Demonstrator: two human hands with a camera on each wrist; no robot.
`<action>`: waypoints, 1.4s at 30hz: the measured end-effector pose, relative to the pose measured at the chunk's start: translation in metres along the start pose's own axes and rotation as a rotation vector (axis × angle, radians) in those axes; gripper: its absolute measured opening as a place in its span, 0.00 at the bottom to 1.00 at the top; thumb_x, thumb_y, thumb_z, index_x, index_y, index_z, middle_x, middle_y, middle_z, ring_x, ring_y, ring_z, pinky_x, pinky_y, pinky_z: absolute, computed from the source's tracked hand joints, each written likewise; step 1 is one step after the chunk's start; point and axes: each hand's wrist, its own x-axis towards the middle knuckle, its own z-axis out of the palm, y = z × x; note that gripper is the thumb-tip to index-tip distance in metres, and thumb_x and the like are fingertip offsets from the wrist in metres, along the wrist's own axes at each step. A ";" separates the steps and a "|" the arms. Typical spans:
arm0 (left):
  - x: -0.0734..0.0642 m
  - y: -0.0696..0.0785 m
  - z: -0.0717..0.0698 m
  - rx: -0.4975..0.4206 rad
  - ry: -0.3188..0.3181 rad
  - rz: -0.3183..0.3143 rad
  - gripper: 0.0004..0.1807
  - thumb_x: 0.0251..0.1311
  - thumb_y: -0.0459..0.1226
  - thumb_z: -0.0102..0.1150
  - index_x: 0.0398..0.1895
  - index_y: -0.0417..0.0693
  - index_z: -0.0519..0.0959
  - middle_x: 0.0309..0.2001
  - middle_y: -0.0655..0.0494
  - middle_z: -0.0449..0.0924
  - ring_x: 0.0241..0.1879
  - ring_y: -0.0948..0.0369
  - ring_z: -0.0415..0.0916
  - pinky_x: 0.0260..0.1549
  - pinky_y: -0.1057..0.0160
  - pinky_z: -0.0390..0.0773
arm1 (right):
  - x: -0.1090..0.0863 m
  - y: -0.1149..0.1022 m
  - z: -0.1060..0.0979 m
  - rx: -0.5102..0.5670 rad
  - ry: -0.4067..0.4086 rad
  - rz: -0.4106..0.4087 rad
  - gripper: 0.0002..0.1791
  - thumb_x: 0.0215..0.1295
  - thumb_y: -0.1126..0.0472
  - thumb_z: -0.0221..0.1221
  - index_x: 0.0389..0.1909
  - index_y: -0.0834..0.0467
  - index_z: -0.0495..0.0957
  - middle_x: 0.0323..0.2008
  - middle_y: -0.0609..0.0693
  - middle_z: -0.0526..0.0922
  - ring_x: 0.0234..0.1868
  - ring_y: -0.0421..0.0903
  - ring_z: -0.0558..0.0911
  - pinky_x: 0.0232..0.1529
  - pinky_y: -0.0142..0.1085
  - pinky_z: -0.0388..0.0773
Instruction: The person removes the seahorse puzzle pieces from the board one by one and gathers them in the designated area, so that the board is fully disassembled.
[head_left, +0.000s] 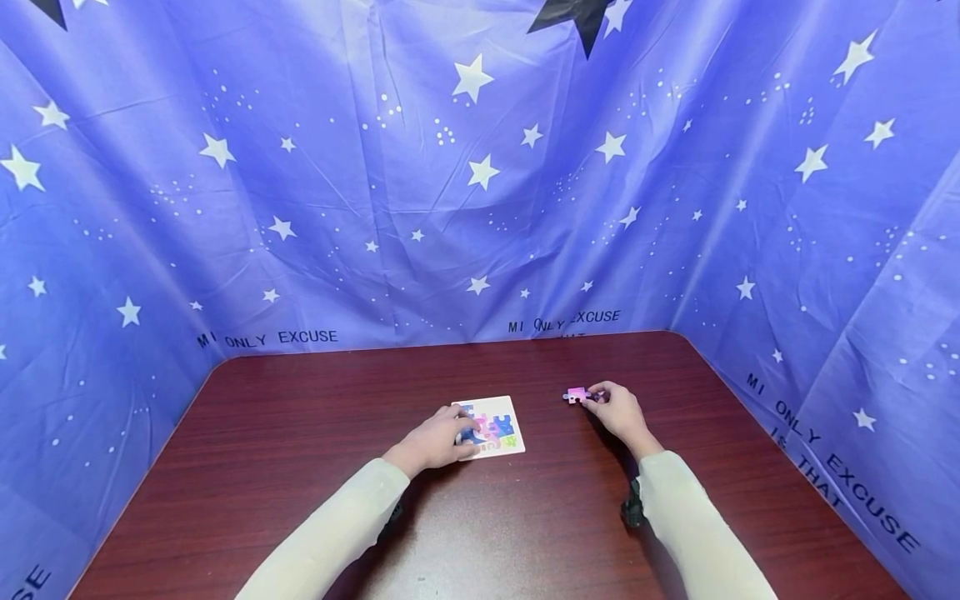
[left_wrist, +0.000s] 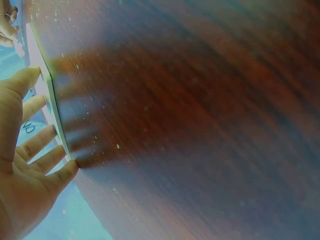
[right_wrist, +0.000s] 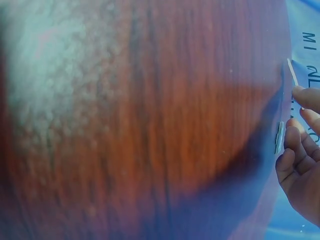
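A white-framed jigsaw puzzle board (head_left: pixel 515 424) lies on the table, partly filled with blue, pink and green pieces. My left hand (head_left: pixel 442 437) rests on its left side and covers part of the picture. In the left wrist view, the spread fingers of that hand touch the edge of the board (left_wrist: pixel 52 82). To the right of the board, my right hand (head_left: pixel 618 410) pinches a pink puzzle piece (head_left: pixel 576 395) between thumb and finger. The right wrist view shows the held piece edge-on, and further puzzle pieces (right_wrist: pixel 279 137) beside the other fingers.
The dark red wooden table (head_left: pixel 315 425) reaches back to a blue curtain (head_left: pixel 420 192) with white stars, which also hangs along both sides. A dark wrist strap (head_left: pixel 632 503) shows under the right sleeve.
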 end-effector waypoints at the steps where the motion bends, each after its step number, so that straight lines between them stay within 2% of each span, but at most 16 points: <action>1: 0.000 0.000 0.000 0.001 0.000 0.001 0.22 0.59 0.51 0.58 0.54 0.55 0.77 0.55 0.54 0.71 0.54 0.57 0.67 0.54 0.59 0.71 | 0.000 0.000 0.000 0.000 0.001 0.001 0.15 0.55 0.57 0.64 0.40 0.62 0.79 0.25 0.52 0.77 0.27 0.45 0.73 0.31 0.35 0.66; 14: -0.001 0.002 -0.003 -0.002 0.006 0.006 0.21 0.59 0.50 0.59 0.53 0.54 0.77 0.53 0.53 0.71 0.53 0.57 0.67 0.53 0.58 0.71 | 0.000 0.000 0.002 0.042 -0.031 0.058 0.15 0.56 0.58 0.64 0.41 0.64 0.79 0.22 0.51 0.75 0.25 0.44 0.71 0.29 0.33 0.64; 23: -0.001 0.003 -0.005 -0.008 -0.003 -0.007 0.21 0.59 0.49 0.59 0.54 0.54 0.77 0.55 0.52 0.71 0.54 0.57 0.67 0.54 0.58 0.71 | 0.004 0.003 0.005 0.034 -0.039 0.058 0.16 0.57 0.58 0.63 0.42 0.64 0.79 0.24 0.52 0.77 0.28 0.46 0.72 0.32 0.34 0.66; 31: 0.000 0.003 -0.004 -0.015 -0.002 -0.006 0.21 0.58 0.49 0.59 0.54 0.53 0.77 0.55 0.52 0.71 0.55 0.56 0.67 0.55 0.58 0.70 | 0.006 0.003 0.005 -0.002 -0.075 0.072 0.18 0.58 0.55 0.62 0.45 0.62 0.79 0.36 0.59 0.82 0.33 0.51 0.75 0.37 0.42 0.70; 37: -0.003 0.003 -0.004 -0.008 0.031 0.036 0.21 0.58 0.48 0.59 0.53 0.50 0.78 0.54 0.50 0.72 0.53 0.55 0.67 0.54 0.57 0.70 | 0.006 0.001 0.004 -0.010 -0.086 0.083 0.17 0.59 0.56 0.61 0.46 0.62 0.79 0.42 0.63 0.81 0.39 0.55 0.77 0.43 0.48 0.72; 42: -0.002 0.002 -0.005 -0.006 0.028 0.022 0.20 0.58 0.49 0.59 0.52 0.51 0.78 0.55 0.51 0.72 0.54 0.55 0.67 0.54 0.57 0.70 | 0.006 -0.001 0.003 -0.022 -0.098 0.087 0.18 0.60 0.56 0.60 0.48 0.62 0.79 0.47 0.65 0.80 0.45 0.58 0.77 0.46 0.52 0.72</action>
